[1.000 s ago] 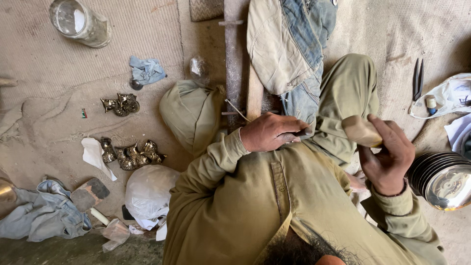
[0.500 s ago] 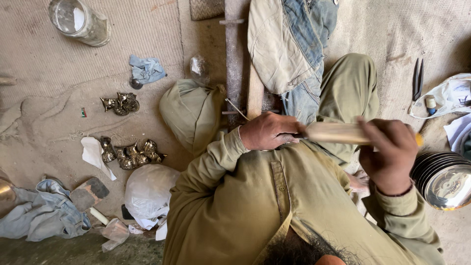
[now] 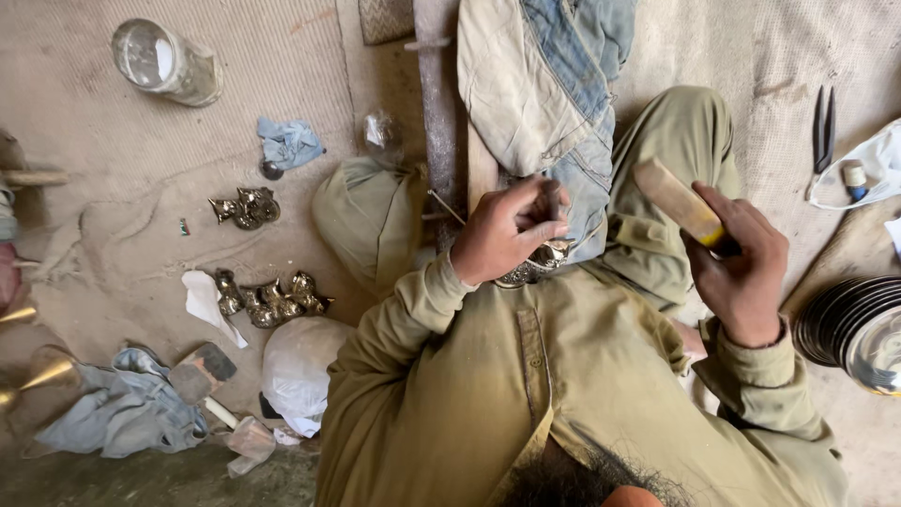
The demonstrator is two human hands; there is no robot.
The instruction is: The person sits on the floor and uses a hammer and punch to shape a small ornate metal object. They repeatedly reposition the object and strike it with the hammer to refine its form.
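My left hand (image 3: 511,230) is closed on a thin dark punch and presses down on a small ornate brass piece (image 3: 537,266), which rests against a wooden plank (image 3: 439,113) over my lap. The brass piece is mostly hidden under the fingers. My right hand (image 3: 743,268) grips a pale wooden striking stick (image 3: 676,200) with a yellow band. The stick is raised and tilted, apart from the left hand.
Small brass pieces (image 3: 246,207) and a second cluster of them (image 3: 272,300) lie on the mat at left. Also there: a glass jar (image 3: 164,62), a hammer (image 3: 202,372), a blue-grey cloth (image 3: 127,413) and a white bag (image 3: 298,361). Stacked metal plates (image 3: 859,329) and pliers (image 3: 824,131) are at right.
Half a second ago the stick lay level, its tip at the left hand. My right hand has since lifted it back up and to the right. The left hand has stayed put.
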